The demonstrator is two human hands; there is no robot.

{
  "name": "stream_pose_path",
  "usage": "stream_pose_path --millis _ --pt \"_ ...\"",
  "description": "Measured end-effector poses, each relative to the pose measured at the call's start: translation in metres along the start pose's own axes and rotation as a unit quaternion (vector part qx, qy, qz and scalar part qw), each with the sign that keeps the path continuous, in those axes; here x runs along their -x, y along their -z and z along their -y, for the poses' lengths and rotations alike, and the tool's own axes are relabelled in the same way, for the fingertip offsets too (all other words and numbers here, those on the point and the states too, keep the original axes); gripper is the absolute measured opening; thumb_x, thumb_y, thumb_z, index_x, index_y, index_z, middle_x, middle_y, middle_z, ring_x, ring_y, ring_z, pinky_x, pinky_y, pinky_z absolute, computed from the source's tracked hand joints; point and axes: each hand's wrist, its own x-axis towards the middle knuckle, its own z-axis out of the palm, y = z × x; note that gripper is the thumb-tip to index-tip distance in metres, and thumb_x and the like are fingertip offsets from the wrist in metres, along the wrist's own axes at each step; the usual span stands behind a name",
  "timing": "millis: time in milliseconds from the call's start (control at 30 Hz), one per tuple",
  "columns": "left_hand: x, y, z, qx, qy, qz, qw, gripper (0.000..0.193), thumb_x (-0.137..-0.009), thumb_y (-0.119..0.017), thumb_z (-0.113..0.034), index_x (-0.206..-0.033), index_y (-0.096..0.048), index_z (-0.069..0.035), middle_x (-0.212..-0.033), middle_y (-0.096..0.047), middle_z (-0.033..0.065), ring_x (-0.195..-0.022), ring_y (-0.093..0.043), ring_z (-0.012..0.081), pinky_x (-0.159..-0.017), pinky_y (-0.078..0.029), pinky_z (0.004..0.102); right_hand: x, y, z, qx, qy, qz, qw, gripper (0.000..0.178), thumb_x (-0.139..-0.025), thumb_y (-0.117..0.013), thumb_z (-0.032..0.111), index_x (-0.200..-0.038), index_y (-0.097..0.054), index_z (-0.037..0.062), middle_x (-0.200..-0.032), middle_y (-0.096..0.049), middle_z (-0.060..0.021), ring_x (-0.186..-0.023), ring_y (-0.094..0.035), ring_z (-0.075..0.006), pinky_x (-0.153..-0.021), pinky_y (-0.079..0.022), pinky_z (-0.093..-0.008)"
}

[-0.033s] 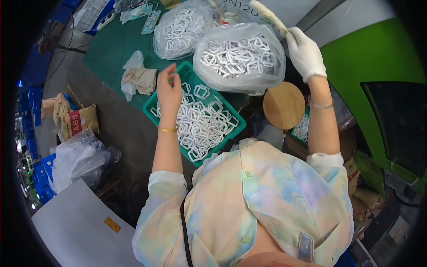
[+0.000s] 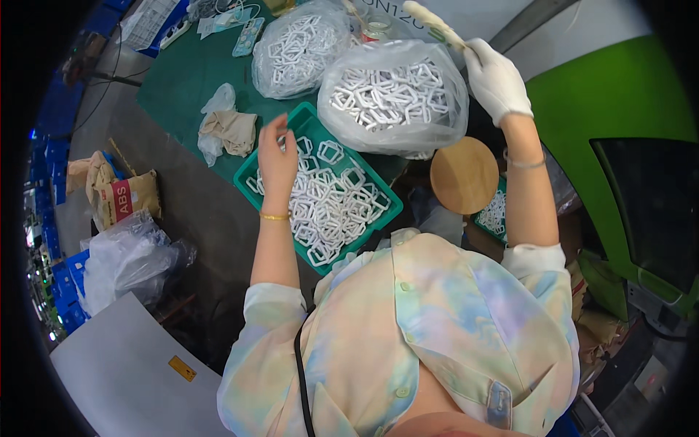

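My left hand (image 2: 279, 160) is bare, fingers apart and slightly bent, above the left part of a green plastic bin (image 2: 389, 210). I see nothing in it. Many white angular plastic rings (image 2: 331, 211) lie heaped in the bin. Out to the right, my right hand (image 2: 499, 84) wears a white knitted glove. Its fingers are closed on one end of a long cream-coloured thing (image 2: 429, 20) with a greenish patch, which points up and left; its kind is unclear. Beside this hand stands an open clear plastic bag (image 2: 397, 135) full of more white rings.
Another bag of white rings (image 2: 300, 51) stands at the back of the green table (image 2: 175, 102). Left of the bin lies a beige cloth (image 2: 231, 131). A round wooden stool top (image 2: 464, 176) is at the right, beside a green machine (image 2: 619, 87). Sacks (image 2: 127, 197) stand at the left.
My left fingers have come slightly nearer to me. The gloved right hand has shifted a little up and left with the cream-coloured thing.
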Motion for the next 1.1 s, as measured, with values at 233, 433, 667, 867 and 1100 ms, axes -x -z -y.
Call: stream_pose_path --millis 233,433,667,867,1100 --pt "0.071 -0.020 0.074 -0.292 0.055 -0.004 0.955 0.043 -0.088 -0.066 -0.022 -0.128 -0.058 -0.008 -0.129 -0.058 0.0130 -0.126 -0.049 0.0330 -0.107 -0.035 0.0528 -0.108 -0.038 0.027 0.189 0.047 0.075 0.978 0.032 -0.099 -0.044 0.027 -0.117 -0.063 0.0085 -0.105 -0.069 -0.0216 -0.100 -0.064 -0.0425 -0.085 -0.051 -0.0495" --pt "0.073 -0.035 0.067 -0.330 0.032 -0.025 0.943 0.044 -0.089 -0.065 -0.026 -0.129 -0.057 -0.011 -0.133 -0.057 0.0046 -0.127 -0.050 0.0288 -0.112 -0.024 0.0594 -0.150 -0.083 0.044 0.271 0.053 0.173 0.946 0.034 -0.098 -0.047 0.026 -0.111 -0.070 0.0061 -0.111 -0.070 -0.0198 -0.103 -0.067 -0.0382 -0.087 -0.054 -0.0473" --pt "0.069 -0.035 0.056 -0.302 0.050 -0.008 0.952 0.039 -0.088 -0.066 -0.023 -0.125 -0.059 -0.012 -0.127 -0.058 0.0031 -0.122 -0.053 0.0227 -0.113 -0.020 0.0611 -0.174 -0.113 0.056 0.315 0.036 0.214 0.924 0.030 -0.096 -0.051 0.018 -0.114 -0.073 0.0102 -0.119 -0.070 -0.0119 -0.110 -0.068 -0.0310 -0.089 -0.055 -0.0413" --pt "0.066 -0.034 0.055 -0.290 0.049 -0.010 0.956 0.038 -0.087 -0.067 -0.021 -0.123 -0.060 -0.011 -0.124 -0.059 0.0044 -0.120 -0.053 0.0233 -0.113 -0.020 0.0604 -0.193 -0.131 0.058 0.356 0.059 0.224 0.905 0.028 -0.096 -0.053 0.019 -0.113 -0.074 0.0111 -0.117 -0.071 -0.0113 -0.108 -0.069 -0.0303 -0.087 -0.055 -0.0401" --pt "0.062 -0.033 0.052 -0.287 0.051 -0.014 0.956 0.036 -0.087 -0.066 -0.021 -0.122 -0.060 -0.011 -0.122 -0.060 0.0046 -0.120 -0.053 0.0232 -0.114 -0.019 0.0609 -0.200 -0.145 0.058 0.374 0.082 0.226 0.896 0.026 -0.095 -0.053 0.017 -0.109 -0.075 0.0111 -0.114 -0.072 -0.0108 -0.105 -0.069 -0.0305 -0.086 -0.056 -0.0401"
